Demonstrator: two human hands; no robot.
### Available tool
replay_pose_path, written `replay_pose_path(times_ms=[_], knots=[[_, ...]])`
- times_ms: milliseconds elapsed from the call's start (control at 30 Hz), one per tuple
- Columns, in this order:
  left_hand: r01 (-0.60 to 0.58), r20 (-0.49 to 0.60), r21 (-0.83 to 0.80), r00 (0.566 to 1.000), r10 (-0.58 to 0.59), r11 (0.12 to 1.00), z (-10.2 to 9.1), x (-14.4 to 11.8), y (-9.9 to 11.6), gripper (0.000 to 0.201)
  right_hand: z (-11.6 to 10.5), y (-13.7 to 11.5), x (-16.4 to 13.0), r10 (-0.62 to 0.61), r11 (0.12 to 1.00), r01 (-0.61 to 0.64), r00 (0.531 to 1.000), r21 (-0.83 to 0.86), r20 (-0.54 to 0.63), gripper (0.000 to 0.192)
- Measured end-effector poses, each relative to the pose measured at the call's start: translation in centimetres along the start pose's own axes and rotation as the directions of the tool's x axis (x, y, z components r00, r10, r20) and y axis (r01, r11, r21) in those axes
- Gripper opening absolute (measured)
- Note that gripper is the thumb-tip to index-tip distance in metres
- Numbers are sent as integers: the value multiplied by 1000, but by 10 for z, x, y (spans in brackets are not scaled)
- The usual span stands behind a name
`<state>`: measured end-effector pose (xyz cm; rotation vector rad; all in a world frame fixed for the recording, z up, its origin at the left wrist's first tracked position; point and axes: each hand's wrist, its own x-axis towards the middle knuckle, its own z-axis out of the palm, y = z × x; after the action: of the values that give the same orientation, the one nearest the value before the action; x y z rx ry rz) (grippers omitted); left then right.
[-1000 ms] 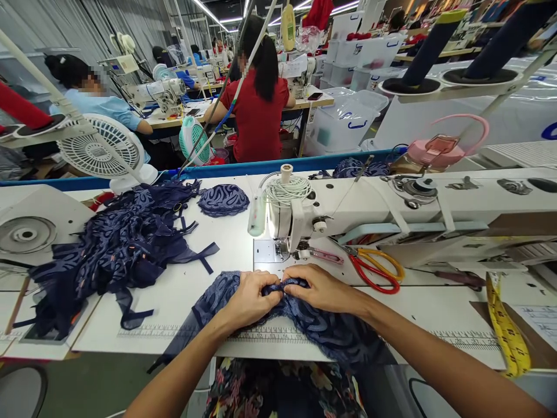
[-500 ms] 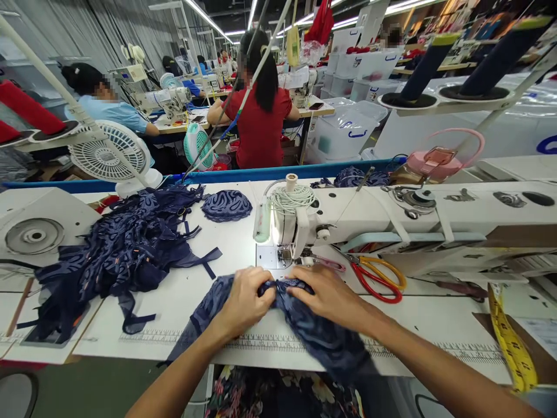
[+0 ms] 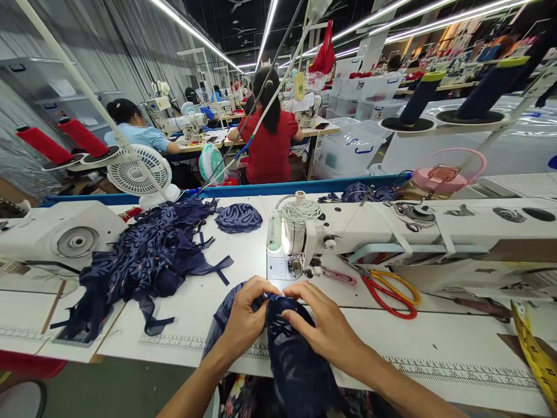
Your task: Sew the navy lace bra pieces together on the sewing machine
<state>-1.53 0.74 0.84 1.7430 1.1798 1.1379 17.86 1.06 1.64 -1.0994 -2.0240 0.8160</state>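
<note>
Both my hands pinch a dark navy garment piece [image 3: 296, 360] with a swirl pattern, just in front of the sewing machine's needle area [image 3: 293, 267]. My left hand [image 3: 246, 319] is closed on its upper edge, with part of the fabric spreading out behind and left of it. My right hand [image 3: 319, 316] grips the same edge, thumb in front and fingers behind. Between the hands the cloth hangs over the table's front edge towards my lap. The fingertips nearly meet, and the seam between them is partly hidden.
A pile of navy patterned pieces with straps [image 3: 148, 249] lies to the left, beside a rounded navy piece [image 3: 239, 217]. Pink snips [image 3: 339, 276] and red-and-orange-handled scissors [image 3: 398, 313] rest under the machine arm. A yellow tape measure [image 3: 528, 342] lies far right. Co-workers sit ahead.
My hands have drawn closer together and turned the garment piece, so its right part now hangs down between them. The camera view has tilted up and shifted left.
</note>
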Motion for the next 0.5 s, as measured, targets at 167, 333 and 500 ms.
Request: replay_pose_path(times_ms=[167,333,500], knots=[[-56,34,39,998,55,998,-7,-14,3,29,8,6,1,163,965,-178,982,190,96,7],[-213,7,254,976,218,943,-1,-21,-2,25,5,10,-4,144,975,-151,988,160,59,6],[-233,-6,273,970,244,933,4,-18,-15,12,-1,16,-8,148,958,-187,971,218,186,15]])
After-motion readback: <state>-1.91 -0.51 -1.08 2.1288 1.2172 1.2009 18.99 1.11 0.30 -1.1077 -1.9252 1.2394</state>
